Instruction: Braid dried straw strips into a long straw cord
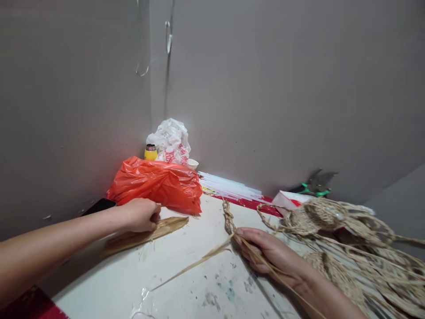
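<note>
My right hand [262,252] pinches a braid of dried plant fibre [228,217] near its lower end. Loose strands [195,268] trail from the pinch, one to the lower left and others along my forearm. Over on the left, my left hand [141,215] is closed at a flat bundle of dried leaf strips [166,228] lying on the white table [179,292]. Its fingertips are partly hidden, so whether it grips a strip I cannot tell. A heap of braided fibre cord [318,217] lies to the right of my right hand.
Behind my left hand sits a red plastic bag [159,181], backed by a white bag [171,137] and a yellow jar [150,153]. Translucent sticks [232,186] lie along the grey wall [282,88]. Green-handled pruning shears [315,188] rest at the back right.
</note>
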